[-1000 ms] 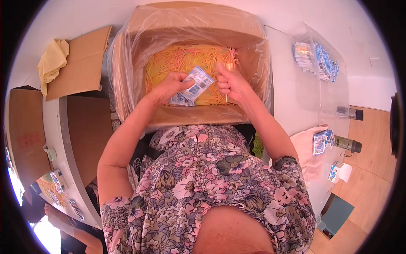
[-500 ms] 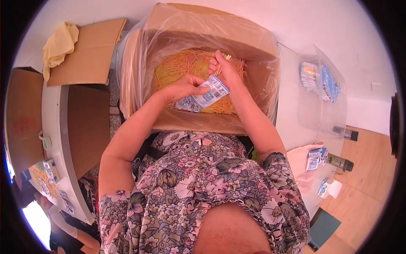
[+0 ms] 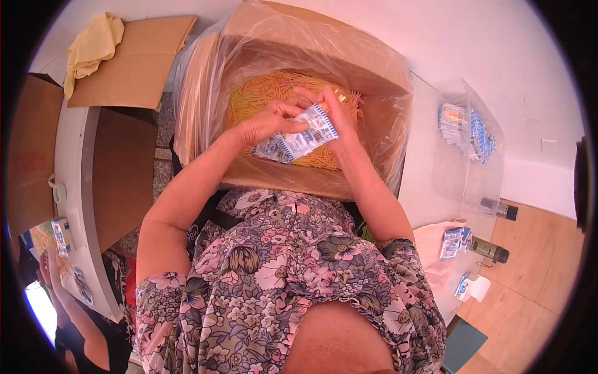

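Over a large open cardboard box (image 3: 293,182) lined with clear plastic, my left hand (image 3: 272,123) pinches blue-and-white printed packets (image 3: 309,138) between thumb and fingers. At least two packets overlap in that grip. My right hand (image 3: 339,118) is closed against the upper edge of the front packet. Pale tips of a small bunch of thin sticks (image 3: 341,98) poke out by its fingers; the rest of the bunch is hidden. Beneath both hands lies a heap of loose thin sticks (image 3: 261,90) in yellow, orange and pink.
To the right, a clear plastic bin (image 3: 450,163) holds several packets (image 3: 464,128). A pink cloth (image 3: 427,249), a packet stack (image 3: 453,243) and a bottle (image 3: 489,249) lie nearer. At left are a flattened carton (image 3: 134,65), a yellow cloth (image 3: 93,47) and another person's arm (image 3: 78,315).
My right hand has drawn in closer to the packets, its fingers now at the front packet's upper edge. My left hand keeps its grip. The whole view has shifted slightly.
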### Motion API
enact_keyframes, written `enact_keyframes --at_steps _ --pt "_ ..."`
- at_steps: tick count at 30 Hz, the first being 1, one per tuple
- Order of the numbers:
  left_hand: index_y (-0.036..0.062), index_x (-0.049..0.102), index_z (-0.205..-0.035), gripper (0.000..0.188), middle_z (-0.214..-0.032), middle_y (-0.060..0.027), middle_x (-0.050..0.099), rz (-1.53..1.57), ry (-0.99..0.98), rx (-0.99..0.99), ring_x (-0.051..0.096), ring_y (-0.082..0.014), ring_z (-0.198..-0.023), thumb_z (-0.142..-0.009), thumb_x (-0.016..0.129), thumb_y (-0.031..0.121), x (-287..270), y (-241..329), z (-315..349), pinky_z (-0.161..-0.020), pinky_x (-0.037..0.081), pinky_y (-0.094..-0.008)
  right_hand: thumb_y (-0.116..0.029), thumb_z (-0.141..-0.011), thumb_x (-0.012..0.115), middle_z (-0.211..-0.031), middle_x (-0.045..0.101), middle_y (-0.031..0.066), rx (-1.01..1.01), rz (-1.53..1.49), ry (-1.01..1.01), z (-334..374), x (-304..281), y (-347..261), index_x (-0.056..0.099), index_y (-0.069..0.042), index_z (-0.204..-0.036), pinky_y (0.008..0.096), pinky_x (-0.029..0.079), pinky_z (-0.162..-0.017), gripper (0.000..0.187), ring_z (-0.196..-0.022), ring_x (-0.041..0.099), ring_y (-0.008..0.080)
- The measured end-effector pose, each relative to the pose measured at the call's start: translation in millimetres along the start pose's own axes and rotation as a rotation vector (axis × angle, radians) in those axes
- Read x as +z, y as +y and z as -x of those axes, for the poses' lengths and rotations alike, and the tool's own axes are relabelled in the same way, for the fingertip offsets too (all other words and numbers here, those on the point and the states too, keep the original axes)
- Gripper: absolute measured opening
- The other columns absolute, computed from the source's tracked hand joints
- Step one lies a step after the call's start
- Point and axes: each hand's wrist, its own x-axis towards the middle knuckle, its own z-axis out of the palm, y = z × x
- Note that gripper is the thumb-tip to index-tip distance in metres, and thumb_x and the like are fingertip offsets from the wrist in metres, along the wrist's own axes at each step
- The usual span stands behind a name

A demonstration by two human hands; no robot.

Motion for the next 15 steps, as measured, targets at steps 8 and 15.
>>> enact_keyframes --at_steps 8,15 --pt "-0.0001 0.068 -0.093 0.018 -0.084 0.0006 0.063 -0.031 -0.052 -0.188 0.054 -0.0048 -0.076 -0.083 0.066 0.015 -0.5 -4.1 0.4 -0.069 0.045 -0.0213 -0.032 -0.094 0.045 -0.125 0.05 0.0157 -0.33 1.107 -0.349 -3.4 -17.7 7.0 0.043 -0.002 -0.127 0.0363 0.041 -0.091 0.045 -0.117 0.048 0.0268" --pt "-0.0024 0.065 -0.09 0.014 -0.077 -0.0036 0.062 -0.227 -0.05 0.036 0.054 -0.0066 -0.072 -0.082 0.065 0.009 -0.2 -9.3 -2.0 -0.066 0.046 -0.0243 -0.029 -0.097 0.031 -0.133 0.042 0.0131 -0.558 1.274 -0.438 0.8 -14.1 -21.1 0.05 -0.01 -0.126 0.0328 0.026 -0.104 0.039 -0.125 0.038 0.0187"
